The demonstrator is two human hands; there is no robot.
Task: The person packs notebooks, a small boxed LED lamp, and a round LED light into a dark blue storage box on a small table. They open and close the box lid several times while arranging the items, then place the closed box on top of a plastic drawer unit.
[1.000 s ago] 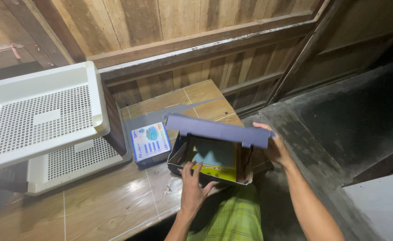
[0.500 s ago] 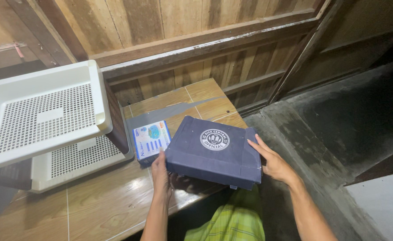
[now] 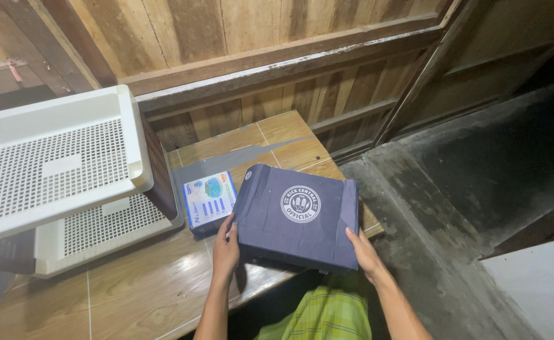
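Observation:
A dark blue cardboard box (image 3: pixel 296 214) with a round white emblem on its closed lid lies on the tiled wooden-look ledge (image 3: pixel 132 289). My left hand (image 3: pixel 226 247) grips the box's near left corner. My right hand (image 3: pixel 362 250) holds its near right corner. The box overhangs the ledge's front edge a little. Right beside the box on its left lies a small white and blue packet (image 3: pixel 208 201).
A white perforated plastic shelf rack (image 3: pixel 56 170) with two tiers stands at the left. A wooden plank wall (image 3: pixel 258 69) rises behind the ledge. A grey concrete floor (image 3: pixel 478 189) drops away at the right. Green checked cloth (image 3: pixel 321 318) covers my lap below.
The lid, raised a second ago with the box's inside showing, has come down shut. My left hand left the inside and both hands moved to the near corners.

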